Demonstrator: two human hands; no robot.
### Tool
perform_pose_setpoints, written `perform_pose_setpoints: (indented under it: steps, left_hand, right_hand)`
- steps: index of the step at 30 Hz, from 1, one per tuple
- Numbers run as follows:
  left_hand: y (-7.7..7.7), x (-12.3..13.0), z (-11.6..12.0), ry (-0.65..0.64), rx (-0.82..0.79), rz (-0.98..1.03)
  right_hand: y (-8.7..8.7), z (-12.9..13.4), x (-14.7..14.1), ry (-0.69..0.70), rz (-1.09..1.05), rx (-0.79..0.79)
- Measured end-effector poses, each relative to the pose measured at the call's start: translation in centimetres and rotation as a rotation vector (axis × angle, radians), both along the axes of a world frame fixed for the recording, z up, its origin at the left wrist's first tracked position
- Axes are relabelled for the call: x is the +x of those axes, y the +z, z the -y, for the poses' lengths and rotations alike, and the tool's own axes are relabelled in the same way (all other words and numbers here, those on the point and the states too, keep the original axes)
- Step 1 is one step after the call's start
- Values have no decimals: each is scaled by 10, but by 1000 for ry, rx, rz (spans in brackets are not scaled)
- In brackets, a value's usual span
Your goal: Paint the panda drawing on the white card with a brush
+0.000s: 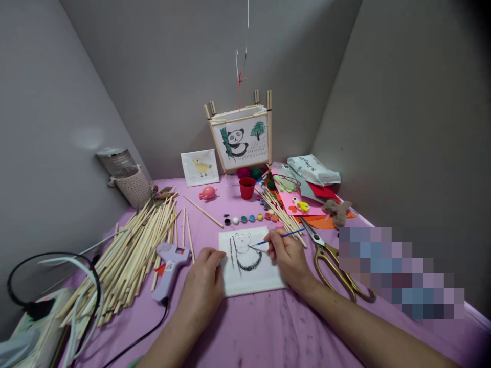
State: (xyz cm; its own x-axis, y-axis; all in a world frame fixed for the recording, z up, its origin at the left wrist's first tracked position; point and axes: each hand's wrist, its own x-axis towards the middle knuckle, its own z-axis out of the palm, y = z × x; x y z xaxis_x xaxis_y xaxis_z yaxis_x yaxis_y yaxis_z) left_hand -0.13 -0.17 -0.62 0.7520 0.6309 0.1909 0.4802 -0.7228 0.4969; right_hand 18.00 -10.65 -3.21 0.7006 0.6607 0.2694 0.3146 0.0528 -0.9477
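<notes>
Right hand (288, 257) pinching blue brush (279, 236) over panda sheet (249, 261); left hand (202, 278) flat, fingers loosely spread, pinning sheet. White packet (313, 169) lettering unreadable, possibly brand. Purple tablecloth (264, 327), grey walls (402, 102).

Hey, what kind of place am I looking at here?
Likely a small craft corner: a paint pot strip, a pile of bamboo sticks and a glue gun on a purple-covered table.
</notes>
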Motion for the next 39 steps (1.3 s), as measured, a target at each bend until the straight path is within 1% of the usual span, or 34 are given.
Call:
perform_pose_setpoints:
  steps: [14, 31, 39]
  left_hand:
    - [-1, 0, -1, 2, 20, 3]
    - [-1, 0, 0, -2, 36, 7]
    - [0, 0, 1, 4, 23, -7]
  right_hand:
    - [5, 5, 2, -87, 187, -50]
    - [11, 9, 2, -155, 265, -75]
    - [11, 11, 2, -141, 246, -48]
